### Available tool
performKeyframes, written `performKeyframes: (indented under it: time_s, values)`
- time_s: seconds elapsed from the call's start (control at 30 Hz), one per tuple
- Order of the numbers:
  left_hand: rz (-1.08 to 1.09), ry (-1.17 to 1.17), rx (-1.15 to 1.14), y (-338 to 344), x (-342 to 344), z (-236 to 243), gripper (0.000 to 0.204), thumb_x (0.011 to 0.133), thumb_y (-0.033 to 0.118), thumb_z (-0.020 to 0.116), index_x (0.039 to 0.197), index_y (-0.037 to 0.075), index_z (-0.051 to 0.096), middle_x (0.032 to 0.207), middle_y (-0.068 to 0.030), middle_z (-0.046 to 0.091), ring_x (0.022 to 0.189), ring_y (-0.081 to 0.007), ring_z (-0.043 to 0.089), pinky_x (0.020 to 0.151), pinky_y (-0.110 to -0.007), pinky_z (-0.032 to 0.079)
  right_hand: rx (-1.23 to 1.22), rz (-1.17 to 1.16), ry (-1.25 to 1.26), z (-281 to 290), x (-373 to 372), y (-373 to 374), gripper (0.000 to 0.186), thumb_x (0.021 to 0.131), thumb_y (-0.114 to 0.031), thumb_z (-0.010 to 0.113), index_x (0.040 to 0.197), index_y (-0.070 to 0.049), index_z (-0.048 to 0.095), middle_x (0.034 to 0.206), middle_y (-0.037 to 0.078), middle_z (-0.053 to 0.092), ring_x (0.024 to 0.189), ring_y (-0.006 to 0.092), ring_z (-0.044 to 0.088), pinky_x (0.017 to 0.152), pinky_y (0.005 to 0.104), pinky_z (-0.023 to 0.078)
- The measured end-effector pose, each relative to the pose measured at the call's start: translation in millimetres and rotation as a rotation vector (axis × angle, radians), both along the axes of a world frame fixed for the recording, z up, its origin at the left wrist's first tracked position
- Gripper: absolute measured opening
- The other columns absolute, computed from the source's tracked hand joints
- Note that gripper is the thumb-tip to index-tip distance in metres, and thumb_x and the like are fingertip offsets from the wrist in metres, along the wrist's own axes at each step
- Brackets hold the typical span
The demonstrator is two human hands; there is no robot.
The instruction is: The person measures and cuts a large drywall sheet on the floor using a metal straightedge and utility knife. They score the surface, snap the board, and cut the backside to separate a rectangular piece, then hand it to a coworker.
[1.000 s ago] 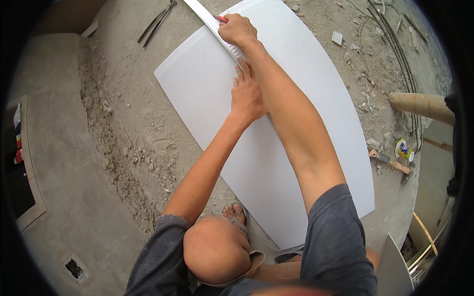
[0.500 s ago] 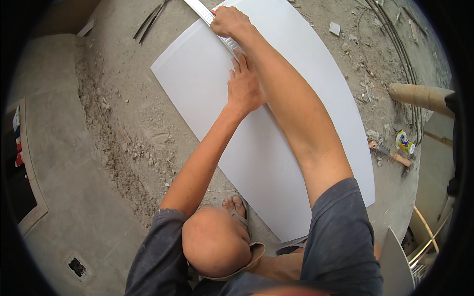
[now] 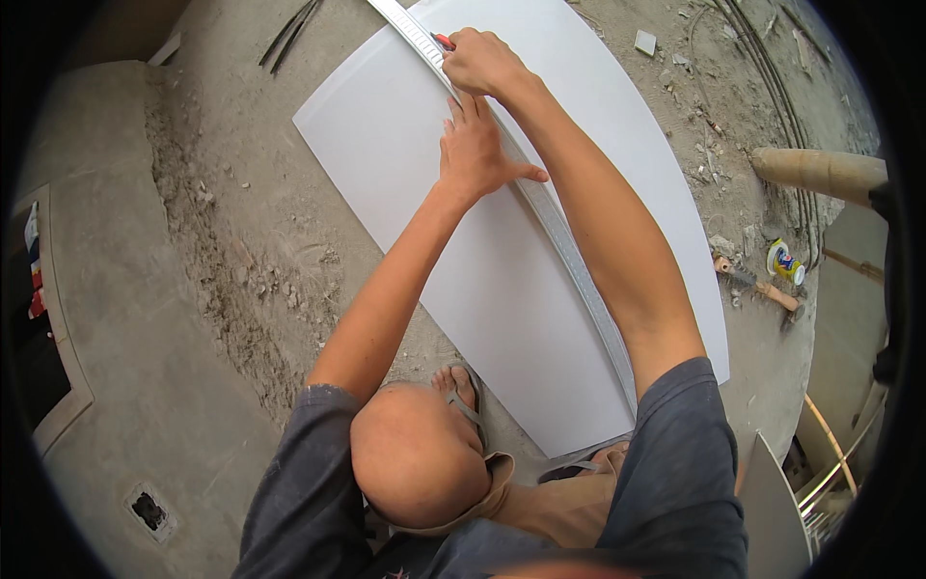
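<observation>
A large white sheet lies flat on the dusty concrete floor. A long metal straightedge runs along it from the far end toward me. My left hand presses flat on the straightedge, fingers spread. My right hand is just beyond it at the far end, closed around a small red-tipped cutter whose tip sits against the straightedge's edge. My right forearm hides part of the straightedge.
Rubble and grit cover the floor left of the sheet. Thin dark rods lie at the top. A small yellow tin, a hammer and a cardboard tube lie on the right. My sandalled foot rests by the sheet's near edge.
My right hand with the cutter has drawn nearer along the straightedge. My left hand has stayed pressed on the straightedge.
</observation>
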State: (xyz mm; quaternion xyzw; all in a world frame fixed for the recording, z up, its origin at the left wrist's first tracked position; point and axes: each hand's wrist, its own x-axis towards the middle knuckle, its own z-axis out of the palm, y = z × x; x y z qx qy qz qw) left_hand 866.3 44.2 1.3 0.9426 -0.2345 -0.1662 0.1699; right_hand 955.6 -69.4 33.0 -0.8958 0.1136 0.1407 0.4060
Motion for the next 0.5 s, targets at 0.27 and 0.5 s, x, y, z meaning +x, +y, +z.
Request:
performKeyframes:
  time_s: [0.27,0.5]
  values:
    - [-0.018,0.085,-0.016,2,4,-2,0.154,0.047,0.064,0.102,0.161,-0.004,0.023,0.166,-0.0326,0.025,0.155,-0.0578,0.024,0.114,-0.065,0.042,0.013,0.011,0.058,6,-33,-8,0.025,0.087,-0.012,0.062,0.104,0.001,0.075,0.105,0.021,0.077,0.098,0.0352,0.076,0.086,0.0471,0.061]
    - [-0.030,0.004,-0.008,3,2,-6,0.151,0.043,0.067,0.102,0.161,0.000,0.034,0.166,-0.0372,0.025,0.155,-0.0575,0.026,0.115,-0.064,0.043,0.079,-0.009,0.058,4,-56,-16,0.029,0.097,-0.024,0.064,0.109,0.000,0.074,0.106,0.021,0.077,0.098,0.0355,0.076,0.086,0.0482,0.060]
